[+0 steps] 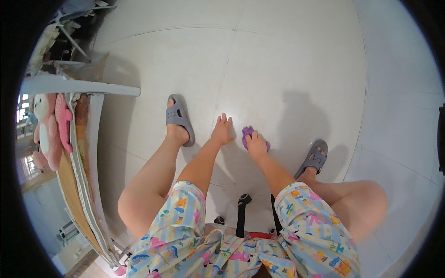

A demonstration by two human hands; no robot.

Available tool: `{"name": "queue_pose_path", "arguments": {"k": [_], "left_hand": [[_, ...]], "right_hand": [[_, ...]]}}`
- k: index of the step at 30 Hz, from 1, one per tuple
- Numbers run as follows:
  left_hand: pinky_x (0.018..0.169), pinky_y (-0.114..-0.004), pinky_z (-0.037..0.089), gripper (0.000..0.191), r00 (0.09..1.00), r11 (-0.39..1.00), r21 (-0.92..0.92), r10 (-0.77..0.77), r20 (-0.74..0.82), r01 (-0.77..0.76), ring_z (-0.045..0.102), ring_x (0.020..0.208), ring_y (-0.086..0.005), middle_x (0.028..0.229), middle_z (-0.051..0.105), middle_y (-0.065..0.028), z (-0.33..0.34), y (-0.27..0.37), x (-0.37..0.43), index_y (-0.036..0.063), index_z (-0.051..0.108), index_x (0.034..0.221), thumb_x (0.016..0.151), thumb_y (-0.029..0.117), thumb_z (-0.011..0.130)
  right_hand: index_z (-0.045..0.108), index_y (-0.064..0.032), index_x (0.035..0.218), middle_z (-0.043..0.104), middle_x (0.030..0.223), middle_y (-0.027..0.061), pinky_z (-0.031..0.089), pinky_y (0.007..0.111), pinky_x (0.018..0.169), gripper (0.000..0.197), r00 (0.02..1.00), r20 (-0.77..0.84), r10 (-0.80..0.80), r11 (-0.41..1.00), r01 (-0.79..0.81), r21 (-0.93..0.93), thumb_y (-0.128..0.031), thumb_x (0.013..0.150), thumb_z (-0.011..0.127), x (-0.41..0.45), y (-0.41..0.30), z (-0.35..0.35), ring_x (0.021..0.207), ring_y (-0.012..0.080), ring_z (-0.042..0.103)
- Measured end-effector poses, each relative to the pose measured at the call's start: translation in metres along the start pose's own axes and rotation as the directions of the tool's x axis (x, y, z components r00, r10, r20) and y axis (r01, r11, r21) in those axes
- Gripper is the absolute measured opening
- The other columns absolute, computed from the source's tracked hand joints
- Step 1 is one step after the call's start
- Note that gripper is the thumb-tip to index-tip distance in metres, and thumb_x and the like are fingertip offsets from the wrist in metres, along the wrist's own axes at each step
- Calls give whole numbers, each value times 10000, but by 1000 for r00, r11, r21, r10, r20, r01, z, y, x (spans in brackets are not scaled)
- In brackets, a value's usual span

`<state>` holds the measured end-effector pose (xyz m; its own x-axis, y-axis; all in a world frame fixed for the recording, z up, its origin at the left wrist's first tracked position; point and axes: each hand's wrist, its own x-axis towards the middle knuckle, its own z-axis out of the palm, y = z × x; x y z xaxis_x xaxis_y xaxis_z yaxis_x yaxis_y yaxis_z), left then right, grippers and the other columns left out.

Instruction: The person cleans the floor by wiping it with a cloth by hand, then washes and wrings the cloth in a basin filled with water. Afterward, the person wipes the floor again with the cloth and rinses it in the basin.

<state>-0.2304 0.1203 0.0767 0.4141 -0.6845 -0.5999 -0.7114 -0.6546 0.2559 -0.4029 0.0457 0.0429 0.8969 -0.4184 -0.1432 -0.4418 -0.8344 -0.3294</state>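
Note:
A crumpled purple cloth point(247, 132) lies on the pale tiled floor point(278, 52), under my right hand point(256, 144). The fingers of that hand press on the cloth and bend over it. Just to the left, my left hand point(222, 130) reaches down to the floor with its fingers spread and nothing in it. A short gap of floor separates it from the cloth. Parts of the cloth are hidden beneath my right hand.
My feet, in grey slippers point(179, 118), stand on either side. Black caster legs point(241, 212) of a chair show beneath me. At the left is a bed frame point(114, 88) with plush toys point(47, 128); a cluttered rack point(71, 34) stands beyond. A pale wall point(399, 104) rises on the right.

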Motion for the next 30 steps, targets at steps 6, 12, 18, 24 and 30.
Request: {"name": "queue_pose_path", "arguments": {"k": [6,12,18,24,30], "left_hand": [[1049,-407,350,834,925,736,-667,-326,-194,119,366,1286,-391,1357,405,-267,14,14,-17,-48,325,1369,744,344,714],[1058,-421,300,631,824,-295,-945,-495,276,140,402,1266,-327,1363,426,-214,12,47,-112,-27,358,1360,912,401,479],[983,-492,360,662,980,-629,-762,-195,-34,-152,507,1143,-270,1260,535,-131,-41,53,-191,78,407,1335,946,587,243],[988,-454,393,703,893,-670,-601,-231,-388,-434,496,1187,-222,1287,519,-85,-90,50,-260,99,429,1327,920,642,246],[947,-375,438,519,792,-552,-574,-343,-506,-605,521,1105,-191,1213,516,-34,-105,49,-306,122,422,1292,909,459,516]], "right_hand": [[569,-94,1099,611,973,142,515,430,760,259,935,354,41,926,-169,339,-128,843,595,-40,31,19,889,291,616],[553,-46,1164,645,1023,99,564,361,754,299,680,668,-303,-575,-689,440,-223,923,568,-41,1,-88,860,200,654],[513,-4,1196,638,1042,107,569,332,749,327,777,431,-458,-451,-621,641,-215,947,523,-14,-82,-196,864,195,656],[503,23,1202,616,1079,121,544,319,802,326,834,257,-488,-302,-437,847,-182,949,523,-2,-160,-230,930,188,632],[497,8,1250,599,1105,112,498,309,847,363,947,51,-317,113,-16,994,-80,901,546,-22,-214,-243,969,199,606]]}}
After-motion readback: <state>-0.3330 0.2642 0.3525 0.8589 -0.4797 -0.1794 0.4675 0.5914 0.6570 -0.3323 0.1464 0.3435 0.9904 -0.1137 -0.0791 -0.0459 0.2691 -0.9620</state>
